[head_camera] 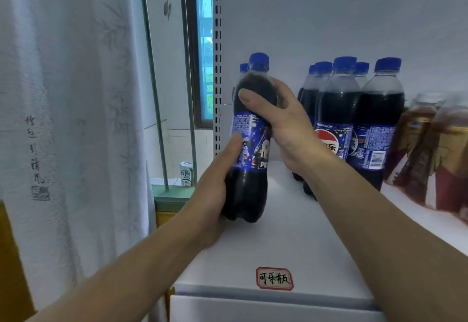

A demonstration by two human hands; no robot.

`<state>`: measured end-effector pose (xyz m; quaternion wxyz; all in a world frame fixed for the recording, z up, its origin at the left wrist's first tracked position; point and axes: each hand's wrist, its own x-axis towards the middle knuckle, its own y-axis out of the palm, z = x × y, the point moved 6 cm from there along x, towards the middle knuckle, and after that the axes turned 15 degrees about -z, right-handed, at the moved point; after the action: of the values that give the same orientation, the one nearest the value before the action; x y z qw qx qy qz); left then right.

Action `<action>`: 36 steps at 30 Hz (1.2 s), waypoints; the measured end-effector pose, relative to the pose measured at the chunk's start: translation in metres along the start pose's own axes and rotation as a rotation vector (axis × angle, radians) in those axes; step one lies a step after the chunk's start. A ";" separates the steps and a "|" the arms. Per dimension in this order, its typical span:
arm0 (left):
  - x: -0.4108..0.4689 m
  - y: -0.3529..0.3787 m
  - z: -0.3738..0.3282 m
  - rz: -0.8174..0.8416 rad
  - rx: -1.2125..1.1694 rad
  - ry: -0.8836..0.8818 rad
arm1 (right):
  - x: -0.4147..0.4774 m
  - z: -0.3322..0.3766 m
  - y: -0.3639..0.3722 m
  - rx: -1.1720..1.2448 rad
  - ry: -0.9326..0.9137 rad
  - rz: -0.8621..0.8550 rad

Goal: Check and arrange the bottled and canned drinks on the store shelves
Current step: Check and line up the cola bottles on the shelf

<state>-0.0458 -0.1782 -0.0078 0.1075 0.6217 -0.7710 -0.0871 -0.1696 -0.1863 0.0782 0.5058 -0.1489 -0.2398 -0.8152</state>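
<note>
Step in hand: checking one cola bottle (249, 144) before setting it in line.

- Landmark: the red-bordered shelf tag (274, 278) on the front edge of the white shelf (291, 240).
- The bottle stood just beyond the tag and a little to its left, leaning slightly. Whether its base touched the shelf, I could not tell.
- Left hand (215, 195) was curled round the bottle's lower body, with one finger up along the label.
- Right hand (281, 124) wrapped the shoulder, thumb laid across the front.
- A group of like bottles (354, 124) with blue caps stood beyond the tag to its right. One more cap showed behind the held bottle.
- Amber drink bottles (430, 149) were far right of the tag, blurred.

Next move, as I judged it: turn the logo to face front, then set the bottle upright in line with the group. It calls for a firm grip low down, and care not to knock the neighbours.

Writing:
- The tag was handwritten and appeared to read 可乐瓶.
- The held label showed "PE", the rest hidden.
- One bottle in the group showed a red, white and blue globe with 乐 on it. Another showed a barcode.
- The curtain (63, 119), far left of the tag, carried faint brush characters, unreadable.
</note>
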 end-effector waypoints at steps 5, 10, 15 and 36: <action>-0.001 0.001 0.000 0.093 -0.095 -0.086 | -0.003 -0.008 0.006 0.080 0.168 0.123; 0.000 0.005 0.001 0.102 -0.086 -0.058 | 0.002 -0.002 -0.002 0.033 0.044 0.021; 0.000 0.002 0.002 0.047 -0.072 -0.081 | 0.000 -0.009 0.002 -0.054 0.102 0.057; -0.022 0.004 -0.031 0.257 -0.056 -0.158 | 0.000 -0.022 0.003 0.175 0.452 0.136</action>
<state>-0.0362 -0.1562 0.0217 0.0741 0.5060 -0.8474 -0.1426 -0.1666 -0.1992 0.0602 0.6113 0.0655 -0.1796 -0.7679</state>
